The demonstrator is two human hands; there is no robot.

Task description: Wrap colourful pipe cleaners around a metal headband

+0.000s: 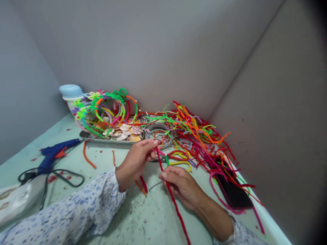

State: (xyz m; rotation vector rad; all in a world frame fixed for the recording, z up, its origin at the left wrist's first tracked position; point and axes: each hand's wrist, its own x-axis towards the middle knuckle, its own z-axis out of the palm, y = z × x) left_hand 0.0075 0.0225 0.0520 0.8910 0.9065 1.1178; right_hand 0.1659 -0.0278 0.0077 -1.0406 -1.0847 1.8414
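A long red pipe cleaner (176,208) runs between my hands and trails down past the bottom edge of the view. My left hand (139,157) pinches it near its upper end. Lower down, my right hand (180,183) has closed fingers around the same pipe cleaner. A thin grey wire (155,185) pokes out beside my right fingers; whether they hold it too is hidden. Just beyond my hands lie scissors (182,156) with red and yellow handles, partly covered. A coil of silvery wire (156,127) sits behind my left fingertips.
Pipe-cleaner headbands (102,109) rest over a metal tray (112,141) of seashells (125,131), beside a blue-lidded bottle (71,93). At left are a blue glue gun (49,153) and a plastic bag (21,197). Tangled pipe cleaners (196,129) partly cover a phone (233,190).
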